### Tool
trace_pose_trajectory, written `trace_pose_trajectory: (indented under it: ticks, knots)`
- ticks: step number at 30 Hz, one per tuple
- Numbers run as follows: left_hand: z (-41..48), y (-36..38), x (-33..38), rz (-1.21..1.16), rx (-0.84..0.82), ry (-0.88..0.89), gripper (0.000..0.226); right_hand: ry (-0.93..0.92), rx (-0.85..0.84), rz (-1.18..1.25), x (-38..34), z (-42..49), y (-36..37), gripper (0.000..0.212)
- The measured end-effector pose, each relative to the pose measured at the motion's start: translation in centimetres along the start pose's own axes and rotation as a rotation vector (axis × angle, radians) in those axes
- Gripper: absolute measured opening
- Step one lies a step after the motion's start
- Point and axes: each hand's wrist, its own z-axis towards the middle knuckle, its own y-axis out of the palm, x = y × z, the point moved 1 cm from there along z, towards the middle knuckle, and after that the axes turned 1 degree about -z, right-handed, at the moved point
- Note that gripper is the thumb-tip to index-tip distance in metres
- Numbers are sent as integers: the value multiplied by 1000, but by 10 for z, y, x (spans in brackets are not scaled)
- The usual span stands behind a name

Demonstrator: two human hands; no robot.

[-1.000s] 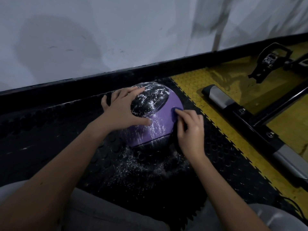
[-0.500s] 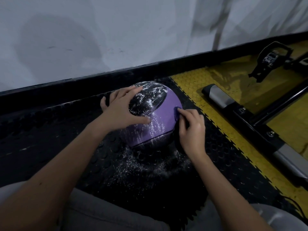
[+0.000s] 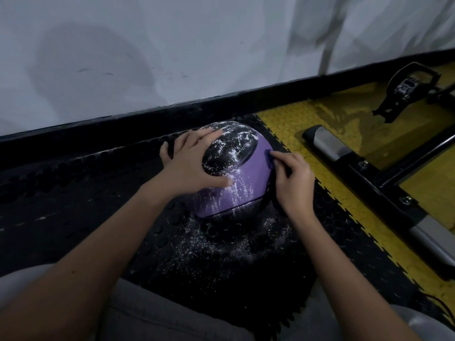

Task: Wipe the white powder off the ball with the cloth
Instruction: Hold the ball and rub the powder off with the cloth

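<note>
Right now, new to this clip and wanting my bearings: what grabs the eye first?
A purple-and-black ball, streaked with white powder, sits mid-frame on a black mat, more powder spilled in front of it. The left hand rests spread on its top; the right hand pinches a small cloth against its right side. Yellow floor lies to the right.

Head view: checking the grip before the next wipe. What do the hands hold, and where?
The right hand pinches the cloth near its end against the ball; the left hand rests spread on the ball's top.
</note>
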Motion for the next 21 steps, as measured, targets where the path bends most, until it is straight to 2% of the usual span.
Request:
trace_pose_trajectory:
  ticks: [2, 5, 7, 11, 13, 15, 19, 21]
  knots:
    - [0, 4, 4, 5, -4, 5, 101, -29, 15, -18, -8, -6, -1, 22]
    - [1, 6, 6, 29, 2, 4, 100, -271, 17, -90, -27, -24, 2, 20]
    - [2, 6, 5, 43, 9, 4, 101, -342, -2, -105, -25, -24, 2, 20]
    - [3, 5, 1, 28, 11, 11, 108, -8, -22, 12, 5, -2, -4, 23]
    - [3, 6, 0, 30, 23, 17, 110, 56, -34, 38, 10, 0, -5, 24]
    - [3, 6, -1, 39, 33, 11, 110, -12, -2, 7, -3, -7, -3, 22]
    - [2, 5, -1, 53, 44, -5, 111, -324, -10, -102, -33, -31, 5, 21]
    - [2, 4, -1, 49, 45, -8, 111, -339, -22, -109, -27, -29, 6, 22]
